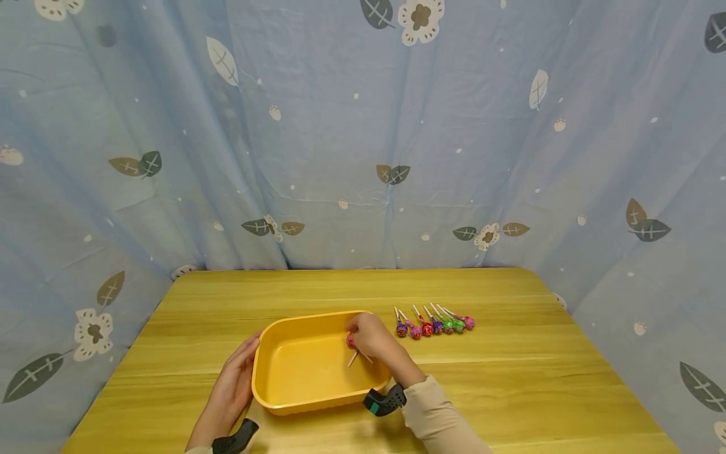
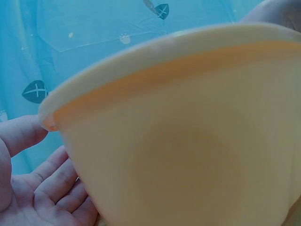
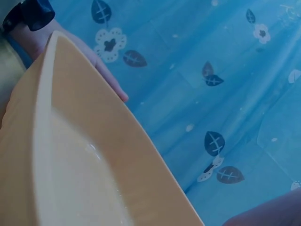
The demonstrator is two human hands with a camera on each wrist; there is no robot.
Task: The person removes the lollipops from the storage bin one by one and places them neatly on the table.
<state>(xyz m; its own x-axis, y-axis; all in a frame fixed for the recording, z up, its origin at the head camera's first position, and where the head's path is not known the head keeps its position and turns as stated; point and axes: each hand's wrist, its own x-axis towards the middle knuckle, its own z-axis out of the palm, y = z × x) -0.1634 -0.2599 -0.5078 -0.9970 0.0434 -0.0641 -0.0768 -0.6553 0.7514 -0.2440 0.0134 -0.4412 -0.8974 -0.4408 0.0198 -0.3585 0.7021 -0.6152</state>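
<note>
A yellow plastic basin (image 1: 309, 403) stands on the table. My left hand (image 1: 229, 384) lies along its left end, fingers against the outer wall. In the left wrist view its thumb (image 2: 28, 134) touches the underside of the rim, with the fingers fairly straight. My right hand (image 1: 371, 337) reaches over the right end into the basin and pinches a lollipop (image 1: 350, 341) with a pink wrapper; the fingertips are partly hidden. Two white sticks show below that hand, so a second lollipop may lie there. The right wrist view shows the basin's inside wall (image 3: 94, 94) but not the lollipop.
Several wrapped lollipops (image 1: 437, 326) lie in a row right of the basin, purple, pink, red and green, sticks pointing away. The wooden table (image 1: 510, 378) ends at a blue patterned curtain (image 1: 340, 126) behind and at both sides.
</note>
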